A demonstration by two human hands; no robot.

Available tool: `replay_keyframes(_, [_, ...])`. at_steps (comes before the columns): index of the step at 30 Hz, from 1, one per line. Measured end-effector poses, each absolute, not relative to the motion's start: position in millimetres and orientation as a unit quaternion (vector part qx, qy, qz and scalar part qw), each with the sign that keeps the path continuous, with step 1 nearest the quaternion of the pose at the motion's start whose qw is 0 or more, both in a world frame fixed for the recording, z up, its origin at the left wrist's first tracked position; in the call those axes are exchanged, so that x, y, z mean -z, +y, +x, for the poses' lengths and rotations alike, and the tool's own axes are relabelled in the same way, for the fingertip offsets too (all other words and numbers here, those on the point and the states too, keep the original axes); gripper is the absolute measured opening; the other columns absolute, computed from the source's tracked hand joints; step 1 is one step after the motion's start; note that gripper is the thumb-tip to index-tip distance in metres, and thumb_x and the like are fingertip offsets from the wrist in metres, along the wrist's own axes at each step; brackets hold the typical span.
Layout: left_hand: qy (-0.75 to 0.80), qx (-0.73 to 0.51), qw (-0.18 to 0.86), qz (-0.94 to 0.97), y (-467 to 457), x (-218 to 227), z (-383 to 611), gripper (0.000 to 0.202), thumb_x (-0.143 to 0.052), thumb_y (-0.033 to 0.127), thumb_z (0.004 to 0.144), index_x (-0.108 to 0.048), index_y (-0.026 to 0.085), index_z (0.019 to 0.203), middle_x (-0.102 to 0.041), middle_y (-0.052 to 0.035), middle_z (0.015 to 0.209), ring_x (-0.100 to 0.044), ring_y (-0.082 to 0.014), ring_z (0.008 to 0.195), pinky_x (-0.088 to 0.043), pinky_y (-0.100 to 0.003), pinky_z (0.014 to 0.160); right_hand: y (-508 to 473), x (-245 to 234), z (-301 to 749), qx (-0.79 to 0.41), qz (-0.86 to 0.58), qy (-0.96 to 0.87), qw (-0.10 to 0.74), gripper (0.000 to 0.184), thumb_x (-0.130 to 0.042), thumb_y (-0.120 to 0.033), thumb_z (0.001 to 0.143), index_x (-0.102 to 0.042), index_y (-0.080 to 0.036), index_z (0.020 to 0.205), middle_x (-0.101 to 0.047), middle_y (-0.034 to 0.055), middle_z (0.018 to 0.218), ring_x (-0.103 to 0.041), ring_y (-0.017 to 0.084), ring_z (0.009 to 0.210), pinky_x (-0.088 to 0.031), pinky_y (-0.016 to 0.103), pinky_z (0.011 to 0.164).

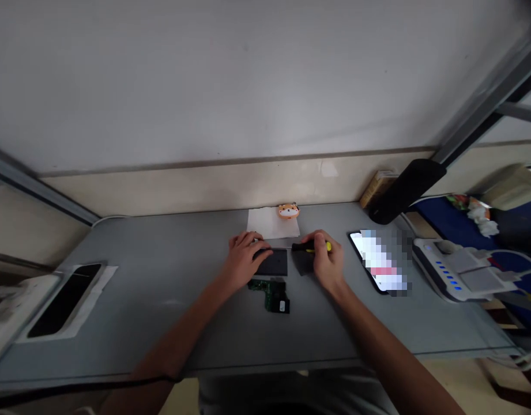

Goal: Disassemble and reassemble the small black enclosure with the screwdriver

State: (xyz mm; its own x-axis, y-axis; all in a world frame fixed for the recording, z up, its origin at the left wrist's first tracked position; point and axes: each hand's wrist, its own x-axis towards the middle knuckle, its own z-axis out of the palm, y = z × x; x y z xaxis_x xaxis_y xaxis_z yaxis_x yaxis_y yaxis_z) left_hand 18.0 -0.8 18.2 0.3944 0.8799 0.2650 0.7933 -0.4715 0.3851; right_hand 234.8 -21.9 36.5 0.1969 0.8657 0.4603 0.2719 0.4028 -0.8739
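Observation:
My left hand point(241, 262) grips the left end of a dark, flat rectangular case point(274, 263), its thumb and fingers curled over the top and side. In my right hand point(328, 265) is a screwdriver point(300, 247) with a black and yellow handle. Its thin shaft points left along the far edge of the case; the tip is too small to make out. A second dark flat piece point(303, 264) lies beside the case, partly covered by my right hand. Nearer to me rests a green and black circuit board point(274, 295) with a small white label.
Behind my hands lies white paper point(260, 223) with an orange animal-faced item point(288, 211). A lit phone point(375, 262), a power strip point(447, 274) with plugs and a black cylinder point(407, 190) stand right. A dark phone-like slab point(64, 302) lies left on the grey desk point(161, 253).

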Motion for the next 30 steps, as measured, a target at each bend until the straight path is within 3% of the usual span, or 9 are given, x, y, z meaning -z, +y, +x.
replay_keyframes(5, [0.491,-0.229,0.089,0.836,14,-22,25,0.023,-0.056,0.035,0.104,-0.077,0.027,0.101,-0.068,-0.0043,0.105,-0.060,-0.0226,0.107,-0.039,-0.041,0.102,-15,-39,242,-0.257,-0.536,-0.507,0.624,0.049,-0.043,-0.055,0.096,-0.065,-0.022,0.068,-0.064,0.0008,0.064,-0.057,0.015,0.058,-0.043,0.027,0.052])
replay_keyframes(16, [0.485,-0.143,0.024,0.863,76,-31,58,0.015,-0.065,0.027,0.098,-0.078,0.024,0.104,-0.070,-0.0081,0.105,-0.060,-0.0276,0.107,-0.040,-0.044,0.095,-2,-53,255,-0.340,-0.597,-0.268,0.676,0.045,-0.051,-0.061,0.081,-0.065,-0.020,0.066,-0.065,0.0023,0.066,-0.056,0.015,0.058,-0.041,0.029,0.056])
replay_keyframes(21, [0.494,-0.220,0.015,0.841,60,-33,39,0.023,-0.059,0.031,0.100,-0.075,0.026,0.116,-0.069,-0.0075,0.111,-0.061,-0.0271,0.112,-0.044,-0.043,0.098,0,-51,260,-0.338,-0.593,-0.257,0.685,0.043,-0.052,-0.058,0.081,-0.067,-0.020,0.066,-0.063,0.0012,0.063,-0.054,0.015,0.056,-0.040,0.030,0.056])
replay_keyframes(26, [0.447,-0.246,0.098,0.855,22,-20,-1,0.024,-0.050,0.031,0.102,-0.072,0.025,0.111,-0.070,-0.0043,0.098,-0.067,-0.0220,0.097,-0.050,-0.040,0.096,3,-47,260,-0.336,-0.595,-0.248,0.687,0.041,-0.053,-0.057,0.081,-0.066,-0.021,0.066,-0.060,0.0000,0.061,-0.049,0.013,0.052,-0.038,0.030,0.055])
replay_keyframes(30, [0.414,-0.253,0.191,0.853,6,-8,-13,0.024,-0.046,0.027,0.102,-0.070,0.023,0.098,-0.072,-0.0030,0.093,-0.068,-0.0188,0.086,-0.055,-0.031,0.082,3,-40,252,-0.348,-0.625,-0.261,0.648,0.045,-0.054,-0.063,0.079,-0.067,-0.021,0.068,-0.062,0.0010,0.064,-0.052,0.014,0.056,-0.039,0.029,0.055])
